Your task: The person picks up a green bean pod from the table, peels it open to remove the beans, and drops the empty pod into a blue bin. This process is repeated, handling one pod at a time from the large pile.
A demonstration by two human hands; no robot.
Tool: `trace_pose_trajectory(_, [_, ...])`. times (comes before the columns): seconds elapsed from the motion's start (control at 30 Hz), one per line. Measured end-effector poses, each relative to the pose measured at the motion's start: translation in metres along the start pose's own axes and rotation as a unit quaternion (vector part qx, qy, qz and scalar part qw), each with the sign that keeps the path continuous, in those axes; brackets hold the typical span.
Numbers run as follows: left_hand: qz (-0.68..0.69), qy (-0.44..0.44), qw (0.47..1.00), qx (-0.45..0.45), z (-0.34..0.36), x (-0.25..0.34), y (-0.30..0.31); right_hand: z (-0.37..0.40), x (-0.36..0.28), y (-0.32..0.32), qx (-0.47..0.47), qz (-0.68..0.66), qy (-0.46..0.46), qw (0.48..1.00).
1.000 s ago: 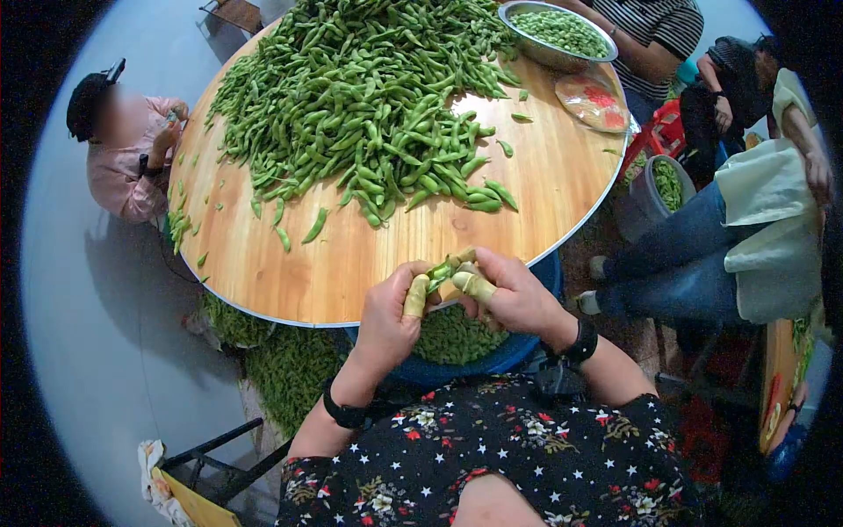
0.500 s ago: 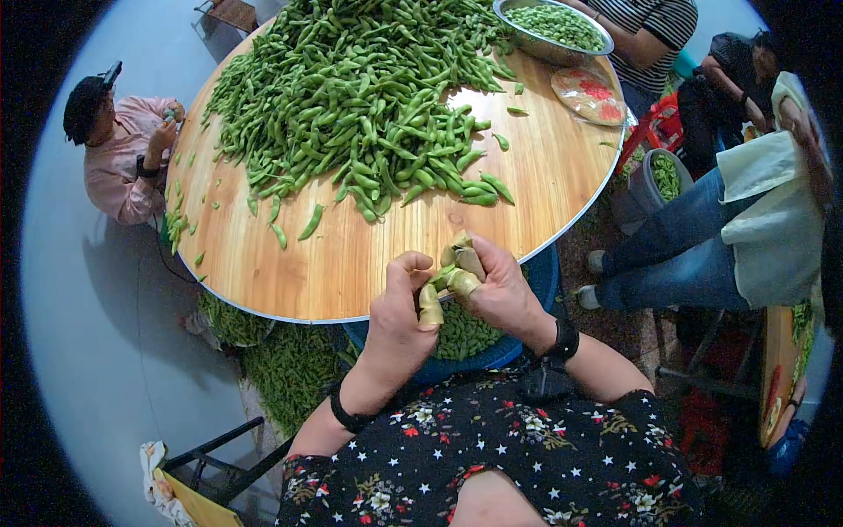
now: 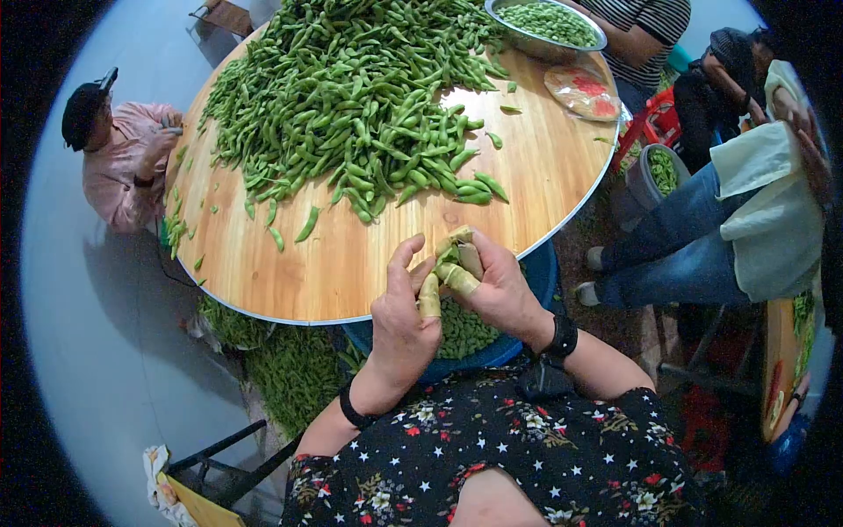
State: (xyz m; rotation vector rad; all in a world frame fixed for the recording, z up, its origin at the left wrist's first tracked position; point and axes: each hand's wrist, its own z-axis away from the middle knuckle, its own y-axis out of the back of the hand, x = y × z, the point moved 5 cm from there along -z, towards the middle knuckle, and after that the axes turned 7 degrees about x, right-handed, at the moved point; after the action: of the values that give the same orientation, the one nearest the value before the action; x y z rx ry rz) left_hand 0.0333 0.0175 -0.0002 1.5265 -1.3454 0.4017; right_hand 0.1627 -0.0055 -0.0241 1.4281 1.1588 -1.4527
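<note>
Just off the near table edge, my right hand (image 3: 502, 292) is closed on a green soybean pod (image 3: 448, 256), pinched between fingertips in yellowish wraps. Close beside it, my left hand (image 3: 404, 318) has its index finger raised and apart from the wrapped thumb. No pod shows in the left hand; its other fingers are partly hidden. Below both hands sits a blue tub (image 3: 502, 353) holding shelled green beans (image 3: 465, 329). A large heap of soybean pods (image 3: 351, 114) covers much of the round wooden table (image 3: 290, 281).
A metal bowl of beans (image 3: 524, 37) stands at the table's far right, near a red-patterned round item (image 3: 582, 92). One person (image 3: 127, 158) sits at the left; others are at the right. Pods (image 3: 290, 373) lie on the floor, and a grey bucket (image 3: 645, 180) stands rightward.
My left index finger has lifted and spread from the thumb, away from the pod. The pod is now among my right fingers. The person at left has lowered their hands.
</note>
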Motion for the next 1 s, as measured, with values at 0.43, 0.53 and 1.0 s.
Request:
trace_pose_trajectory(0.43, [0.276,0.254,0.927,-0.027,-0.001,-0.029,-0.01,-0.006,0.004,0.005,-0.005,-0.011,-0.051,0.999])
trace_pose_trajectory(0.53, [0.328,0.281,0.901,-0.051,-0.002,-0.034,-0.01,-0.004,0.012,0.009,-0.046,-0.115,-0.175,0.977])
trace_pose_trajectory(1.0, [0.057,0.072,0.994,-0.065,-0.001,-0.001,0.007,0.002,0.005,0.008,-0.029,-0.003,-0.051,0.998])
